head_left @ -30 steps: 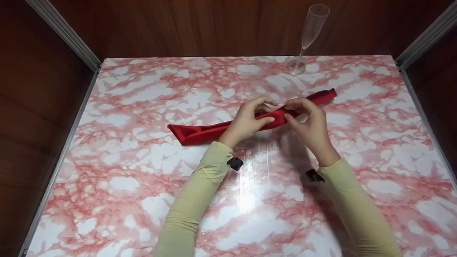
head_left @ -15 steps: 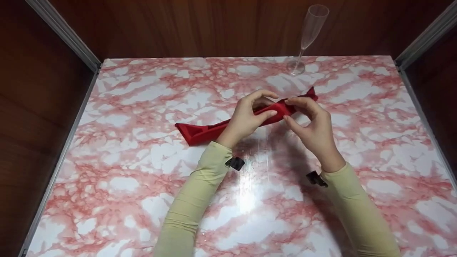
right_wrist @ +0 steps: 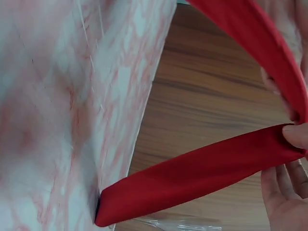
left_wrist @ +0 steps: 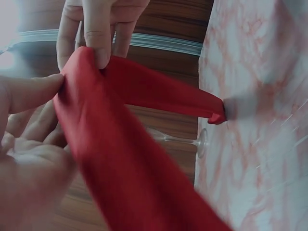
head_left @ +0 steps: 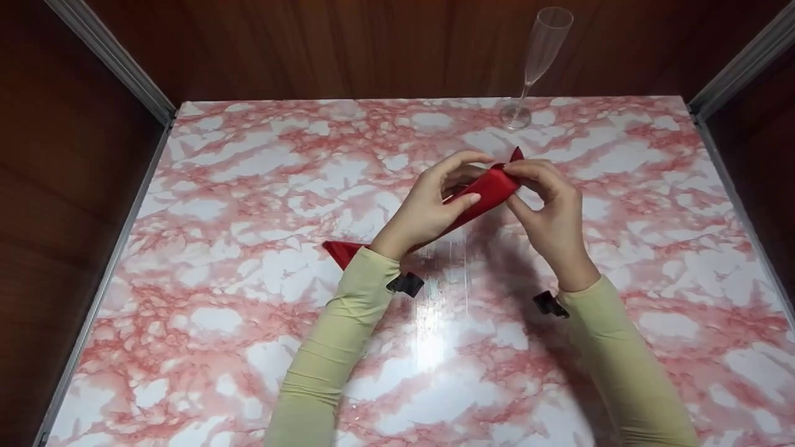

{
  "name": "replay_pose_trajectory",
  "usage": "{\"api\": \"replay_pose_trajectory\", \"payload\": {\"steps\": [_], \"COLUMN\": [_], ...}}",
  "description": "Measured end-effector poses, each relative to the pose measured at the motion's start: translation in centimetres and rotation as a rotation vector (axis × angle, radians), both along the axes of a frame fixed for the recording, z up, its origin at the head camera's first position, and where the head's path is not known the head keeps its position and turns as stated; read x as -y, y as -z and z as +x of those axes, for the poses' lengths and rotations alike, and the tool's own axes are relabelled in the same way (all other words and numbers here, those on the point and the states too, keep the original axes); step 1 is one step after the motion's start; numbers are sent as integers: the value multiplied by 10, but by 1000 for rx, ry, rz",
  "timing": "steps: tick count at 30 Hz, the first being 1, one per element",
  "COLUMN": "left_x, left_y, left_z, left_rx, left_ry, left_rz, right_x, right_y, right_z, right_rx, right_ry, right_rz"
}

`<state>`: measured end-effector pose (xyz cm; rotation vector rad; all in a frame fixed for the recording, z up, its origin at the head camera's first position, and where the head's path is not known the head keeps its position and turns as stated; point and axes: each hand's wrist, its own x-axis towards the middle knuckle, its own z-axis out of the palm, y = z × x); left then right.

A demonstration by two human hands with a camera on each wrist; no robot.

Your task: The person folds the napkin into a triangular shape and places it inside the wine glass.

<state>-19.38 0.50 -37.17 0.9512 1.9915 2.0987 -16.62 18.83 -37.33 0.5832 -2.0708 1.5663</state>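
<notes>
A red cloth napkin (head_left: pixel 489 194), folded into a long narrow strip, is raised and bent at its middle between the two hands. The left hand (head_left: pixel 428 202) holds it just left of the bend, thumb on the near face and fingers behind. At the bend, the right hand (head_left: pixel 553 208) pinches the napkin between thumb and fingers. From there one arm of the strip (right_wrist: pixel 192 175) slants down to the tabletop in the right wrist view. The other end shows past the left wrist in the head view, with the stretch between partly hidden behind that hand and forearm.
A clear champagne flute (head_left: pixel 540 56) stands at the back of the pink-and-white marbled table (head_left: pixel 248 341), behind the right hand. Dark wood panels (head_left: pixel 385 49) with metal corner strips enclose the back and sides.
The napkin's middle has lifted and bent into a fold. Its right end has swung left and its left end has drawn inward. Both hands keep hold of it.
</notes>
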Motion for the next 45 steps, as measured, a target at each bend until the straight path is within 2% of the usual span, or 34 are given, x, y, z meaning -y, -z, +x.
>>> {"api": "replay_pose_trajectory", "payload": {"steps": [4,8,12,15,20,23,26,29,36,41,45], "left_x": [7,11,13,14,9,6,5,5,4,4,2], "left_y": [-17,-28,-34,-32,-22,-20,-25,-35,-57,-63,-61], "left_z": [8,12,12,10,2,-1,2,9,20,24,22], "left_rx": [0,-31,-98,-123,-157,-188,-173,-144,-160,-142,-142], "left_ry": [32,35,47,48,14,-4,-24,-53,-127,-157,-169], "left_rz": [-31,-52,-34,-2,95,149,185,218,264,301,327], "right_x": [0,-6,-12,-12,-8,-3,1,4,6,6,5], "right_y": [-5,-3,3,-1,-12,-25,-41,-55,-68,-74,-77], "right_z": [-2,-10,-19,-20,-18,-12,-5,1,4,5,5], "right_rx": [18,46,67,71,39,17,-6,-48,-180,-177,-153], "right_ry": [21,37,16,-12,-36,-32,-41,-64,-83,-95,-118], "right_rz": [-69,-113,-155,-164,-95,-45,7,53,-4,-7,5]}}
